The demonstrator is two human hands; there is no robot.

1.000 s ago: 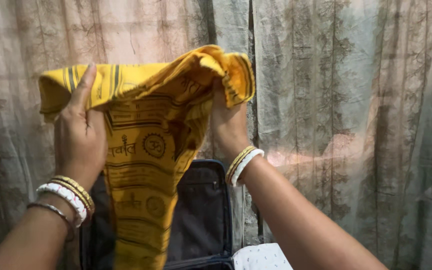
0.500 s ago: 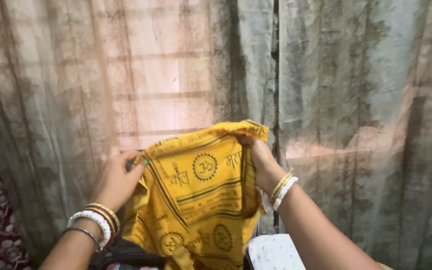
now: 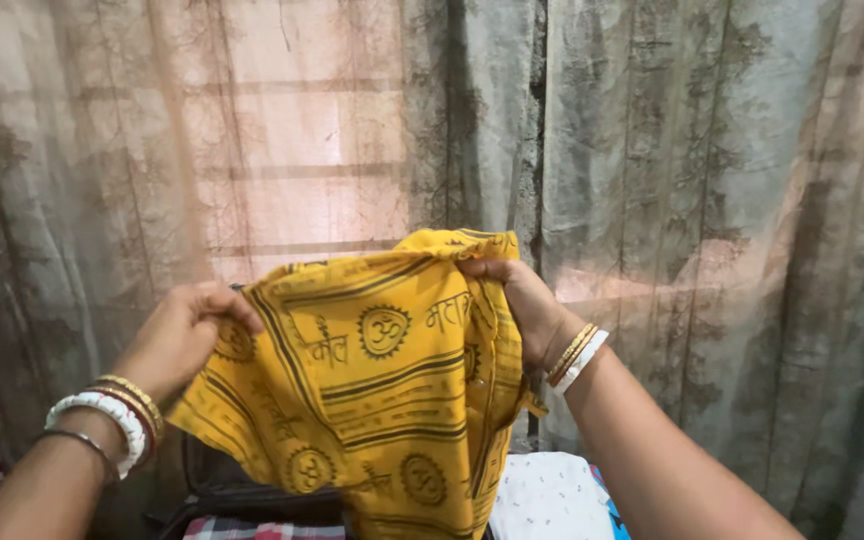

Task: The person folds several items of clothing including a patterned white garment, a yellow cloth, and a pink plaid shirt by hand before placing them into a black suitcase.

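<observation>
A yellow cotton cloth printed with dark symbols and stripes [image 3: 382,390] hangs in the air before a sheer patterned curtain [image 3: 712,200]. The left hand [image 3: 180,338] pinches its upper left edge, fingers curled; the right hand [image 3: 524,305] grips the bunched upper right corner.
</observation>
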